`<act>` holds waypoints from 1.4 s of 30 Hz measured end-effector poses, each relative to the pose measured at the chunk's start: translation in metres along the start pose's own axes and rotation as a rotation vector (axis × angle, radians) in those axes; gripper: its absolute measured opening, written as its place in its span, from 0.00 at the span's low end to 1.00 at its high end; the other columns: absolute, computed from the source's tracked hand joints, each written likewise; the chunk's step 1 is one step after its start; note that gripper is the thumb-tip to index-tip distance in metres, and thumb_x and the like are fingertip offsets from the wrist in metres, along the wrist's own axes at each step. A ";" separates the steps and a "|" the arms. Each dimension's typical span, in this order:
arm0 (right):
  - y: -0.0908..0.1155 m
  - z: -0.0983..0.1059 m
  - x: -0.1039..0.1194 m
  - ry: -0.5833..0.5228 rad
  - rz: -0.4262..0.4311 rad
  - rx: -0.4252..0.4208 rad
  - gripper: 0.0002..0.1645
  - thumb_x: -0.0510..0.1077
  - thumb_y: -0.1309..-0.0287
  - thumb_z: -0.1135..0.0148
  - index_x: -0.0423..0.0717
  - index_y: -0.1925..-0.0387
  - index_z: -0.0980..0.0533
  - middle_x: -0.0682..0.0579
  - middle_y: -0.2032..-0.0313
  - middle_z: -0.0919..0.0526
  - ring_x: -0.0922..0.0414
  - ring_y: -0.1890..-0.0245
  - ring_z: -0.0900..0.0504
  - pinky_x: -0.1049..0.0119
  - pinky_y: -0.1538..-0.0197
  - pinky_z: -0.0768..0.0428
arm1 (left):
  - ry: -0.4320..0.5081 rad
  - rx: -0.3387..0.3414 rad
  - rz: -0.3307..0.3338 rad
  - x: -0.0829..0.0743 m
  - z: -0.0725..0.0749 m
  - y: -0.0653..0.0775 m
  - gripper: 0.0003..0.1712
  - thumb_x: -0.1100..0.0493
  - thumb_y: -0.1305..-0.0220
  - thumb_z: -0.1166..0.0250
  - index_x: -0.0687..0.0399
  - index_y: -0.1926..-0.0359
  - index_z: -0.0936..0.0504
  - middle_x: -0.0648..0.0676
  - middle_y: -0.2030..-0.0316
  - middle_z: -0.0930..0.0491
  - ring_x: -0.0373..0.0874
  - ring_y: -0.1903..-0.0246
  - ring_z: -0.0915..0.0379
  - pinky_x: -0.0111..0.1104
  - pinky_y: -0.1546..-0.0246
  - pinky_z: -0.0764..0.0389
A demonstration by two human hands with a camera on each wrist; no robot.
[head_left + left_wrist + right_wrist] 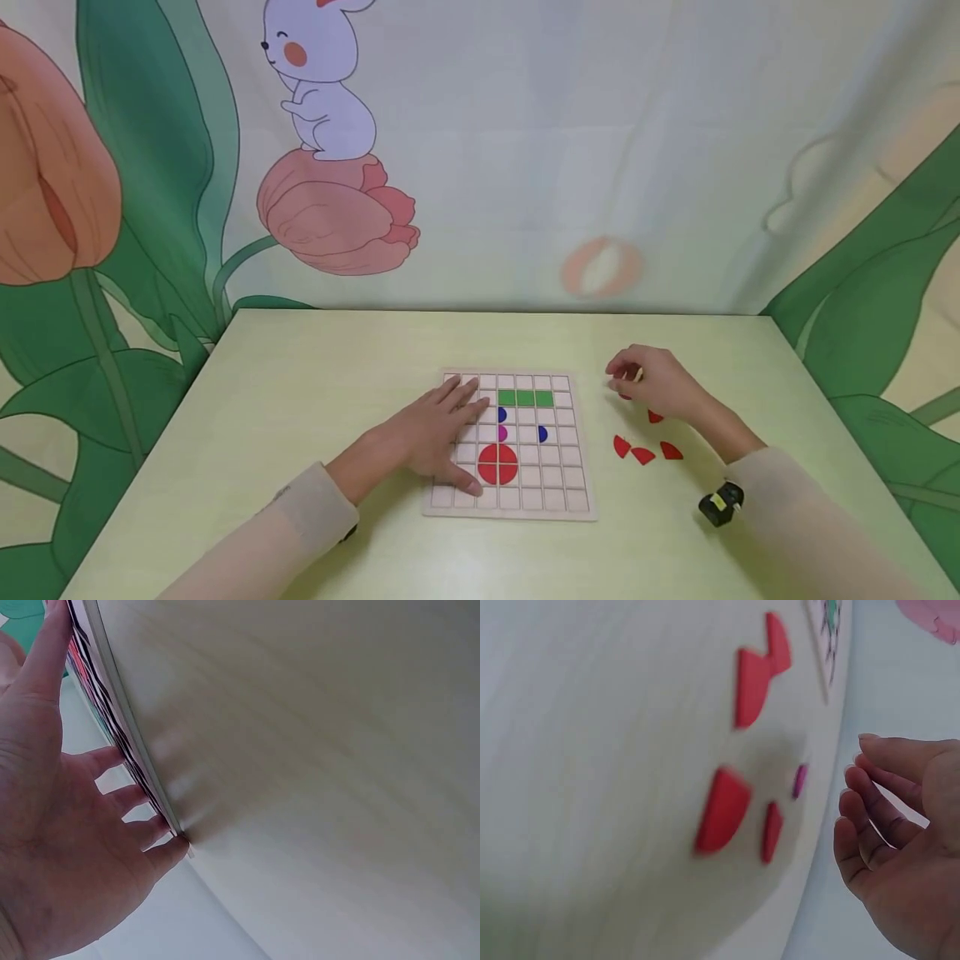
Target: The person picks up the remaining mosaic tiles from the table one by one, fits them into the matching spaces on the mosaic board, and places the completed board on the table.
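My left hand (442, 425) lies spread over the left side of a wooden grid board (558, 500), with straight fingers. In the left wrist view, the fingertips of the left hand (82, 817) are at the board's edge. A red circle of quarter pieces (498, 463) sits in the grid by the thumb. Right of the board, my right hand (660, 379) hovers over the table, fingers loosely bent. In the right wrist view, nothing shows between its thumb and fingers. Below it lie red quarter pieces (724, 810) and a small magenta piece (800, 781).
The board also bears a row of green squares (526, 398), two blue half circles (543, 434) and a magenta half circle (502, 433). Loose red pieces (642, 456) lie right of the board on the pale table (337, 350). A printed curtain (487, 167) hangs behind.
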State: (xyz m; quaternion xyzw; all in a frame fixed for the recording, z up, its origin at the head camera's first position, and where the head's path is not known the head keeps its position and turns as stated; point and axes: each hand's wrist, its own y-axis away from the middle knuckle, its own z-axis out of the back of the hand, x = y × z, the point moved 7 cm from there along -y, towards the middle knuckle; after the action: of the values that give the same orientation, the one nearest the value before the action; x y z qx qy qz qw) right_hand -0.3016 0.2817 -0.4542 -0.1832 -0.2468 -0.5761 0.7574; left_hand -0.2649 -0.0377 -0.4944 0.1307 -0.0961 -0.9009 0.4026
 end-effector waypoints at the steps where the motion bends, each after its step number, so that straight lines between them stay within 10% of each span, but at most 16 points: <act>1: 0.002 0.001 -0.006 0.001 -0.013 0.000 0.11 0.38 0.32 0.29 0.38 0.51 0.16 0.49 0.61 0.17 0.50 0.61 0.22 0.66 0.68 0.18 | -0.002 -0.002 0.000 0.000 0.000 0.000 0.75 0.12 0.54 0.34 0.42 0.14 0.50 0.54 0.14 0.62 0.58 0.16 0.71 0.51 0.18 0.55; 14: 0.009 -0.009 -0.044 0.012 -0.029 -0.012 0.08 0.36 0.35 0.26 0.43 0.55 0.14 0.51 0.61 0.18 0.51 0.60 0.21 0.68 0.62 0.16 | 0.017 0.005 0.006 0.000 0.004 0.001 0.75 0.13 0.54 0.33 0.42 0.14 0.49 0.54 0.14 0.62 0.57 0.16 0.70 0.51 0.18 0.54; 34: 0.011 -0.009 -0.043 -0.002 -0.071 -0.007 0.07 0.34 0.34 0.29 0.44 0.58 0.19 0.50 0.62 0.18 0.51 0.60 0.23 0.66 0.64 0.17 | 0.033 0.005 0.008 -0.001 0.005 0.000 0.74 0.14 0.53 0.32 0.42 0.14 0.49 0.54 0.14 0.62 0.58 0.16 0.71 0.51 0.18 0.55; 42: 0.010 -0.012 -0.016 -0.085 0.040 0.018 0.06 0.34 0.32 0.30 0.48 0.59 0.17 0.53 0.62 0.17 0.52 0.60 0.22 0.66 0.59 0.17 | 0.033 0.006 0.001 -0.001 0.006 0.001 0.75 0.14 0.52 0.32 0.42 0.14 0.50 0.54 0.14 0.63 0.58 0.16 0.72 0.50 0.18 0.56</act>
State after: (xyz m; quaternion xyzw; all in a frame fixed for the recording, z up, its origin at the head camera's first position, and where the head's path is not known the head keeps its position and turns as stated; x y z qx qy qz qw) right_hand -0.2938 0.2902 -0.4734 -0.2056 -0.2803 -0.5502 0.7592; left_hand -0.2656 -0.0368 -0.4884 0.1467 -0.0923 -0.8981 0.4041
